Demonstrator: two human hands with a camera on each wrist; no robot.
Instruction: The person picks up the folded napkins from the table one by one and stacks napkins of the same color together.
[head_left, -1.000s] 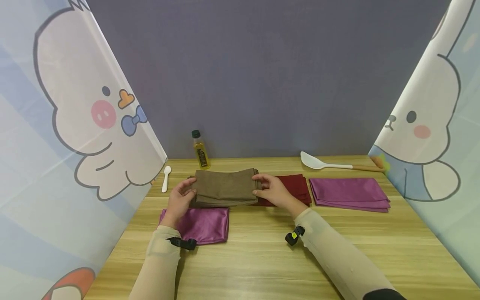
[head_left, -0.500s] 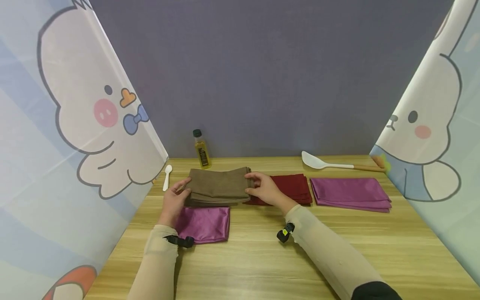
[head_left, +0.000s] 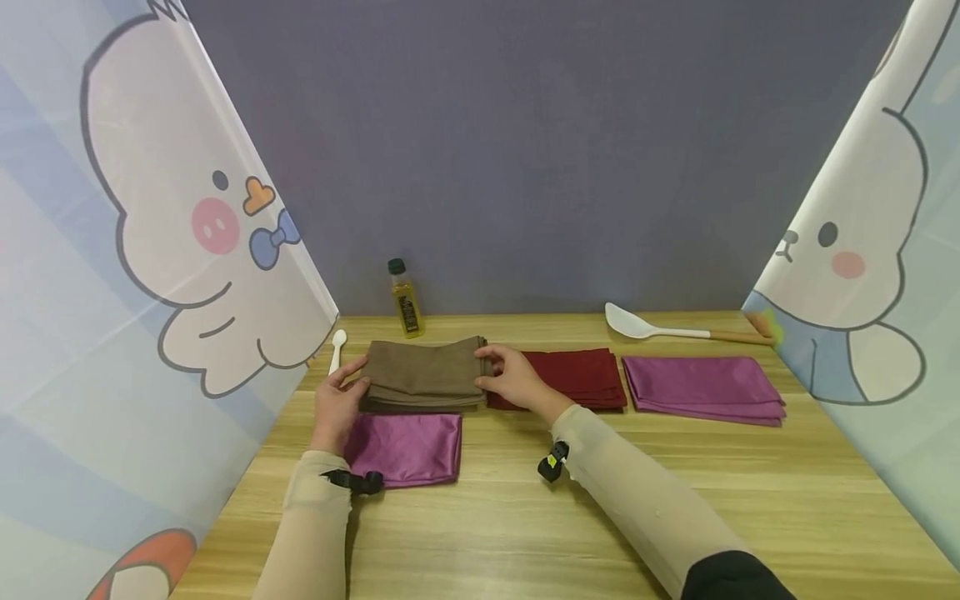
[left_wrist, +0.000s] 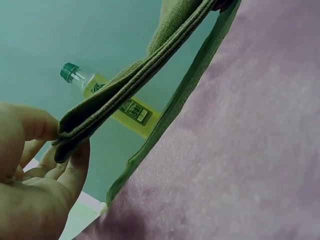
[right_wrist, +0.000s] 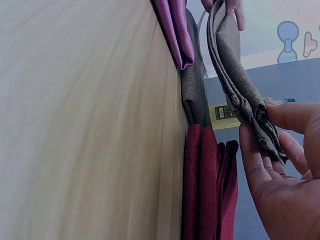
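Both hands hold up a folded brown cloth (head_left: 423,368) by its ends. My left hand (head_left: 335,410) pinches the left end between thumb and fingers; the left wrist view shows its folded layers. At the right end, my right hand (head_left: 519,383) pinches the cloth the same way. Another brown cloth (right_wrist: 194,92) lies on the table beneath, apart from the raised one in the right wrist view and mostly hidden from the head view. To its right lies a folded dark red cloth (head_left: 577,379). A shiny purple cloth (head_left: 405,450) lies in front, near the left wrist.
A second folded purple cloth (head_left: 701,387) lies at the right. Behind it rests a white ladle (head_left: 660,331) with a wooden handle. At the back left stand a green-capped oil bottle (head_left: 407,304) and, lying nearby, a white spoon (head_left: 337,346). A grey panel (head_left: 525,167) closes the back.
Both hands have carried the raised brown cloth leftward, so more of the dark red cloth shows. The grips stay the same. The other cloths have stayed in place.
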